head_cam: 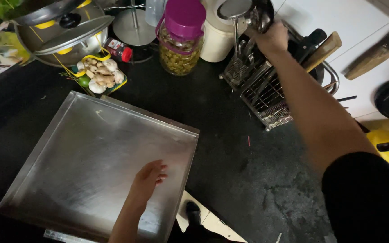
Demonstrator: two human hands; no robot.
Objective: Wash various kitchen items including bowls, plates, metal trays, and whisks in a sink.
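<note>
A small red-capped bottle (119, 49) (dark, white-labelled) lies beside the purple-lidded jar (181, 38).

This is a home kitchen. A dark stone counter (230, 130) carries a big steel baking tray (82, 157), stacked pots with lids (64, 27), a small tray of garlic and ginger (101, 74), a purple-lidded jar of pickles (181, 38), and a wire rack of ladles and utensils (262, 92).
</note>
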